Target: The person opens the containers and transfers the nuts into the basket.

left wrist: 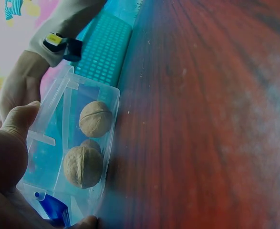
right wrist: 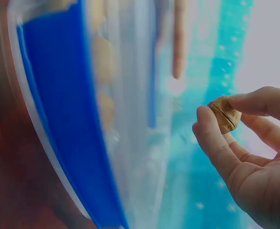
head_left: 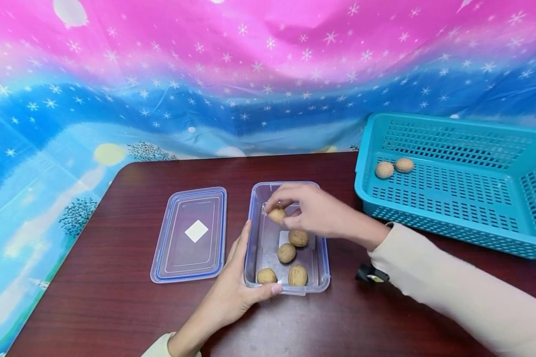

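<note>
My right hand (head_left: 314, 210) pinches a walnut (right wrist: 224, 115) between thumb and fingertips, over the far half of a clear plastic container (head_left: 325, 263). In the right wrist view the walnut's dark seam shows. Several walnuts (head_left: 287, 253) lie inside the container, mostly toward its near end. My left hand (head_left: 232, 290) holds the container at its near left corner, the thumb over the front rim and the fingers stretched along the left wall. From the left wrist, walnuts (left wrist: 83, 167) show through the clear wall near that thumb.
Left of the container a clear lid (head_left: 174, 263) with a blue seal and a white diamond label lies on the dark wooden table (head_left: 102, 297). A turquoise perforated basket (head_left: 433, 223) stands at the right with two walnuts (head_left: 384, 170) in it. A patterned cloth (head_left: 232, 99) hangs behind.
</note>
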Demonstrator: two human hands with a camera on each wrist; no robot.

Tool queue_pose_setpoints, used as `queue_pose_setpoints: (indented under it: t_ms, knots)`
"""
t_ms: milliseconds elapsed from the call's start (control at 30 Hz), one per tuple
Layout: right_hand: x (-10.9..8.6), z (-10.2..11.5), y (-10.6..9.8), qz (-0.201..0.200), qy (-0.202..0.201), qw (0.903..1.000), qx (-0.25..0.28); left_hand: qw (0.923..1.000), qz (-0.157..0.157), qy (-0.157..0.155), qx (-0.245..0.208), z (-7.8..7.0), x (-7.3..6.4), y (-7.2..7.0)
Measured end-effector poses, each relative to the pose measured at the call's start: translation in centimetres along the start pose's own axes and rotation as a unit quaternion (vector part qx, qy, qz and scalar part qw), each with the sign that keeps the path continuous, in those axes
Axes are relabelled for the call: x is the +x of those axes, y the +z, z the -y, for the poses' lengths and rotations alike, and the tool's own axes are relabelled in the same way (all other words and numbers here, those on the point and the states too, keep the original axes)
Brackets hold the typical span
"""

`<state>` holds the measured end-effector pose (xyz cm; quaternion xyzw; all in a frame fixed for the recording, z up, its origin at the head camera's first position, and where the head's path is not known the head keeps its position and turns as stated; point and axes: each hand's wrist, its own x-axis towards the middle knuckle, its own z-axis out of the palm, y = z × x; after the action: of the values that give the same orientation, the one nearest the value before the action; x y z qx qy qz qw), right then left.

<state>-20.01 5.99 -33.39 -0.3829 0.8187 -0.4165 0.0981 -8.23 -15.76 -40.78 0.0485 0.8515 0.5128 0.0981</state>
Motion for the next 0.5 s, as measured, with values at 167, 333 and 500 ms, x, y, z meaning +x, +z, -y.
queue_pose_setpoints:
  t_ms: [167, 333, 500]
  knots:
    - [-1.0, 1.0, -4.1, -0.013, 0.033, 0.9993, 0.012, 1.0000, -0.002, -0.004, 0.002, -0.1, 0.0, 0.0]
    - [-2.5, 1.5, -8.5, -0.002, 0.108, 0.9933, 0.040, 1.0000, -0.005, -0.006, 0.003, -0.1, 0.0, 0.0]
    - [-3.9, 0.5, -12.5, -0.013, 0.163, 0.9832, 0.080, 1.0000, -0.005, -0.007, 0.002, -0.1, -0.1, 0.0]
